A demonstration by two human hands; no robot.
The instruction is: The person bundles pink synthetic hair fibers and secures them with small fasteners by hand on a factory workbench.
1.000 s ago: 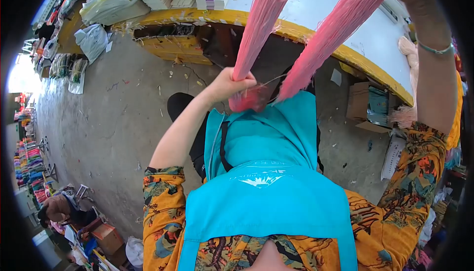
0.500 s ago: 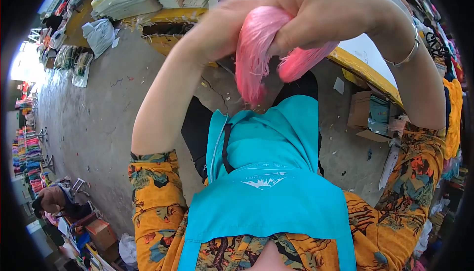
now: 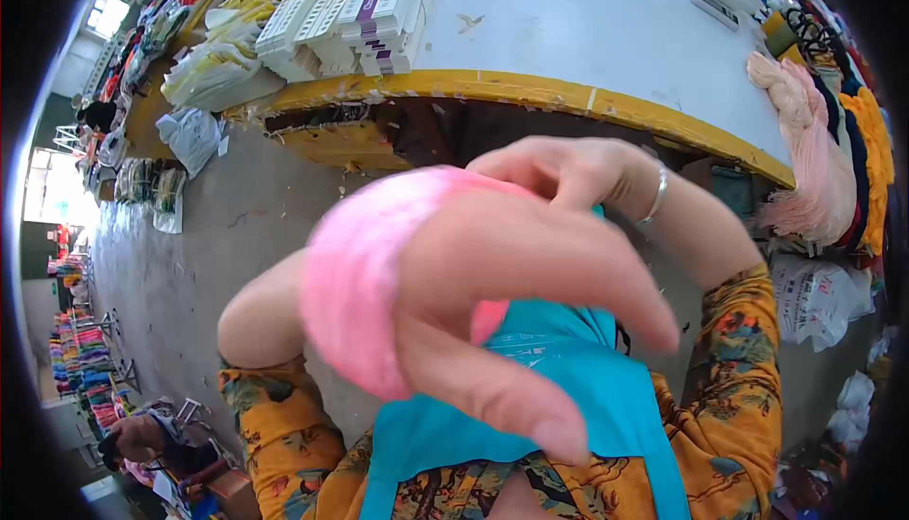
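A hank of glossy pink yarn [image 3: 350, 278] is looped around my left hand [image 3: 502, 274], covering its wrist end. My left hand is close to the camera and slightly blurred, its fingers stretched out and the thumb held apart. Behind it, my right hand [image 3: 578, 174], below a silver bracelet, has curled fingers at the far part of the pink loop. Its fingertips are partly hidden by my left hand. Both hands are raised in front of the turquoise apron [image 3: 530, 406].
Ahead stands a white-topped table [image 3: 568, 27] with a worn yellow edge. Stacks of white printed cards [image 3: 355, 8] and plastic-wrapped bundles [image 3: 222, 70] lie at its left. Pale pink hanks [image 3: 805, 160] hang at the right, above a white plastic bag [image 3: 814, 297]. Another person [image 3: 142, 439] is at lower left.
Both hands have come down and closer to my body. The pink hank, earlier hanging bunched from my hands, is now a wide loop around my left hand, whose fingers are stretched out.
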